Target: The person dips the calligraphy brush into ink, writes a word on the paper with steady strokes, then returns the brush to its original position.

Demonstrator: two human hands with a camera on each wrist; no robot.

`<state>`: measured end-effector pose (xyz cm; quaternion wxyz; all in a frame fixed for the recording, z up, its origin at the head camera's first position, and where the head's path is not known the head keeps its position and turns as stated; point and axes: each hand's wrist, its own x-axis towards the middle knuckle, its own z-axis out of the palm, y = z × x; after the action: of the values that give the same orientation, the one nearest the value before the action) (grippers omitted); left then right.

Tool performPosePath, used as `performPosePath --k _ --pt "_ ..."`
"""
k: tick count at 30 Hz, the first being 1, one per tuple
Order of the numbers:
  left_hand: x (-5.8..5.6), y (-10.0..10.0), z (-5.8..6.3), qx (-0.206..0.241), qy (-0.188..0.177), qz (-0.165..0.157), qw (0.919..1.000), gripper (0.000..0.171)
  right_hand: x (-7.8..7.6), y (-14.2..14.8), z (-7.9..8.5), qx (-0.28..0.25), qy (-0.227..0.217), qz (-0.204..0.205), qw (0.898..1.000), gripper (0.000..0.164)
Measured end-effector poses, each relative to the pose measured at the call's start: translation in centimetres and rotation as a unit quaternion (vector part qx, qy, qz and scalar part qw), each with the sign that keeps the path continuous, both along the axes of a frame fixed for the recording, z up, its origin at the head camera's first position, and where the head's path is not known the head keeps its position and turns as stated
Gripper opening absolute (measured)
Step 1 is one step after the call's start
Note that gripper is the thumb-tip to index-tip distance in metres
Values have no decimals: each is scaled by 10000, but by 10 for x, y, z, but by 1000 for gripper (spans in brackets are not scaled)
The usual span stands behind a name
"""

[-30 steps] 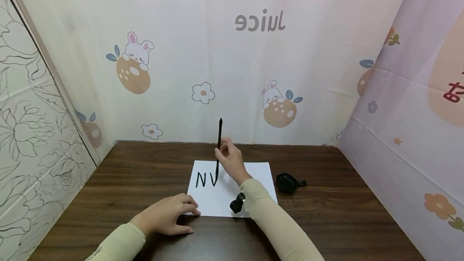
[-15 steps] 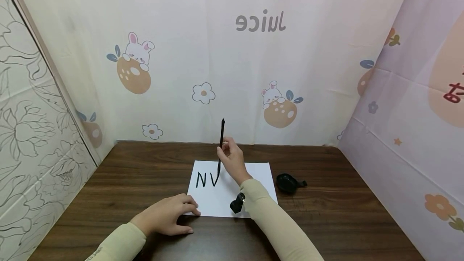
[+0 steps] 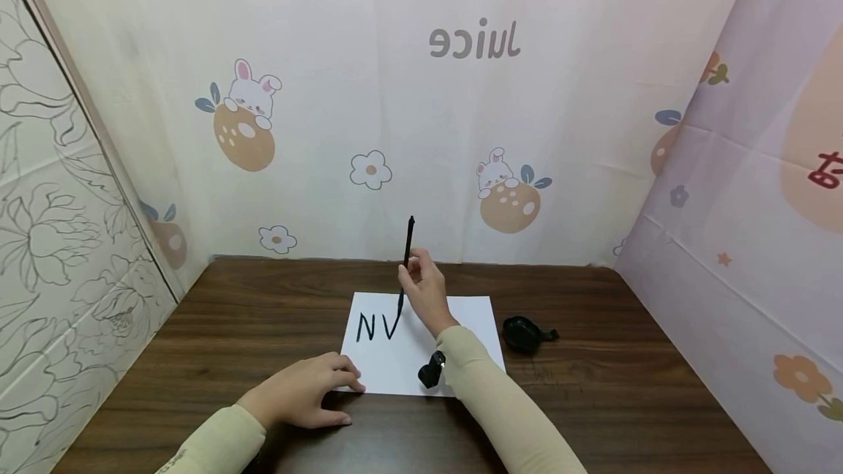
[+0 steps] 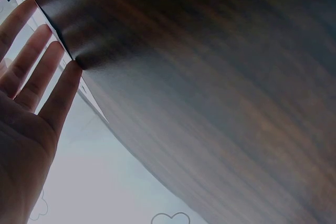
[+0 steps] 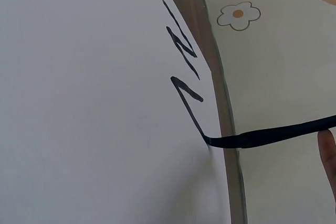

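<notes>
My right hand pinches a thin black ink brush and holds it nearly upright. In the right wrist view the brush tip meets the top of the second letter's right stroke. A white sheet of paper lies beneath, bearing a dark N and a V beside it. My left hand rests at the paper's lower left corner, its fingertips on the sheet and its thumb on the table. Extended, slightly spread fingers show in the left wrist view.
Right of the paper stands a small black dish with a short handle. The dark wooden table ends at a patterned curtain behind, with more patterned cloth at both sides. A small black camera sits at my right wrist.
The brush has moved up and slightly right, drawing the V's right stroke from its bottom point upward. My right hand has shifted a little right with it; the left hand stays put.
</notes>
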<state>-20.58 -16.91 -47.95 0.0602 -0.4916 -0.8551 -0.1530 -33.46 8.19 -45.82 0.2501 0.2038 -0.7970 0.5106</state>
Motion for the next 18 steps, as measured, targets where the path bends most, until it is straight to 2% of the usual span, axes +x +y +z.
performPosePath --k 10,18 --pt "0 -1 1 0 -36 -13 10000 34 0 3 3 -263 -9 -126 9996 22" --pt "0 -1 1 28 22 -46 10000 33 2 9 11 -251 203 -119 9994 21"
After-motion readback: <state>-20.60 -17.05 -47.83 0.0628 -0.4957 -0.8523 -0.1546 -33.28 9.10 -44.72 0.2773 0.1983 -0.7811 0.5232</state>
